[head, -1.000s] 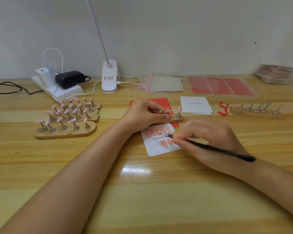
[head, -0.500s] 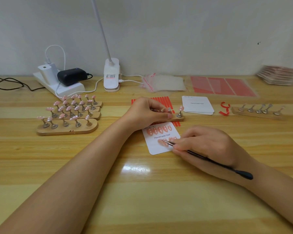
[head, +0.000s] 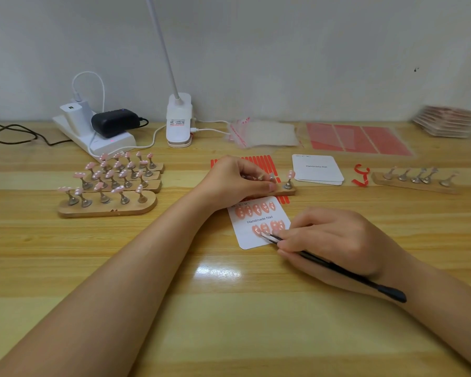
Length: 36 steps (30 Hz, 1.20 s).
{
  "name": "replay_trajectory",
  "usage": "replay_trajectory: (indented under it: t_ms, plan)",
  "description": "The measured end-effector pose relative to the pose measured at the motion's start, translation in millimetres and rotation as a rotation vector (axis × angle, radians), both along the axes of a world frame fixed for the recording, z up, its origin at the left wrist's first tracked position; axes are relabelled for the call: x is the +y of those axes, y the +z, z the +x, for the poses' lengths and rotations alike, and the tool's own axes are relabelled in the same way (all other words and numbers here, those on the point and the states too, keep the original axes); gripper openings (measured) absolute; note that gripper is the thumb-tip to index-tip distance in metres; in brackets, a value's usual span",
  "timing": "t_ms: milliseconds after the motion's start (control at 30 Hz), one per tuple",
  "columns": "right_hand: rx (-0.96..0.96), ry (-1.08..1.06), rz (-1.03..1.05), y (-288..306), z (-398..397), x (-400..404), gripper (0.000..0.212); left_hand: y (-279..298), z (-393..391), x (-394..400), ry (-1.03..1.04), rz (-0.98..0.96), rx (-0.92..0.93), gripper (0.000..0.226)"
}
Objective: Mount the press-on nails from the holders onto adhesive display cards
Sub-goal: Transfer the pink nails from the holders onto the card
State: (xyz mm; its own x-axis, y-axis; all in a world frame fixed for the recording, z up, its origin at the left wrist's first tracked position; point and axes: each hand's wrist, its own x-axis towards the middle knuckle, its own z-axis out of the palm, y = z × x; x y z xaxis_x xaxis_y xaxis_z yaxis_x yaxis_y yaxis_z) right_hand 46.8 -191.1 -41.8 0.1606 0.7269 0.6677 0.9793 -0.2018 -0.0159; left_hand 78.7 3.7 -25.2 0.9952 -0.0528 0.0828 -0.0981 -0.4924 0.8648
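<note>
— Nine pink press-on nails sit on our white display card printed "Handmade Nail": five in the top row, four below. It lies flat on the wooden table, mid-front.

— And our hands?

— Our right hand pinches a thin black tool, its metal tip touching the lower row. Our left hand curls round the wooden holder just behind the card; one glossy pink nail is on its end peg.
</note>
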Motion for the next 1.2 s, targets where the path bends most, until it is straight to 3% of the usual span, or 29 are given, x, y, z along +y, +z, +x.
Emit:
replay_trajectory:
  t_ms: [233,433,567,667,900,1200]
  plan:
    - [0.091,-0.024,0.009,1.1,-1.1,-4.6,0.010,0.6,-0.2,0.0,0.002,0.005,0.001,0.008]
    - [0.353,-0.120,0.257,7.9,-2.5,-4.7,0.002,5.3,0.5,2.2,-0.009,0.040,0.041,0.006]
    - [0.553,-0.303,0.477,10.6,0.4,-4.5,0.020,9.6,2.1,5.3,-0.030,0.129,0.033,0.010]
    - [0.657,-0.376,0.532,11.3,8.6,-5.6,0.028,13.9,4.0,5.8,-0.048,0.290,-0.041,0.012]
    - [0.643,-0.399,0.473,10.5,14.9,-5.0,0.024,14.8,5.0,-5.2,-0.116,0.388,-0.145,0.015]
    - [0.413,-0.365,0.356,0.7,22.8,-6.3,0.009,7.0,7.5,-13.1,-0.037,0.444,-0.190,0.012]
